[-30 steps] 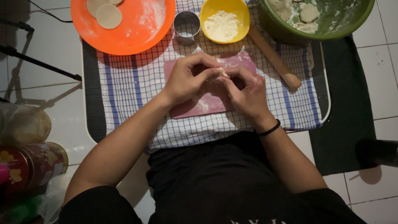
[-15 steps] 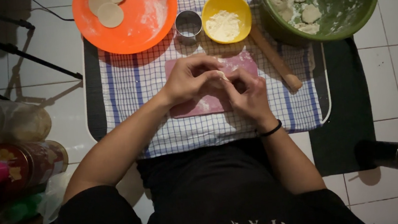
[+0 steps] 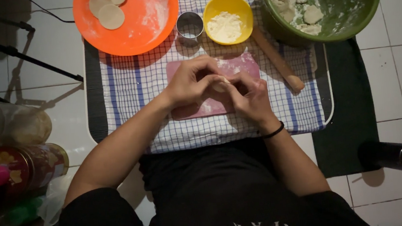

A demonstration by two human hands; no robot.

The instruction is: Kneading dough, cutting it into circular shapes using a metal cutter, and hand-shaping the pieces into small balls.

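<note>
From the head camera, looking straight down, both hands meet over a pink board (image 3: 196, 109) that lies on a blue-checked cloth (image 3: 130, 85). The left hand (image 3: 189, 82) and the right hand (image 3: 252, 96) have their fingers curled together around a small pale piece of dough (image 3: 220, 84), pinched between the fingertips of both hands just above the middle of the board. Only a sliver of the dough shows between the fingers. The right wrist wears a thin black band (image 3: 274, 132).

Beyond the board, on the far side of the cloth, stands a yellow bowl (image 3: 238, 8) with white flour in it, and just to its left a small metal ring cutter (image 3: 190, 25). Far left sits an orange plate (image 3: 149, 25), dusted with flour, carrying flat round dough discs (image 3: 111, 16). Far right is a green bowl (image 3: 361, 7) holding lumps of dough. A wooden rolling pin (image 3: 279, 62) lies slanted between the green bowl and the right hand, close to that hand but apart from it.
</note>
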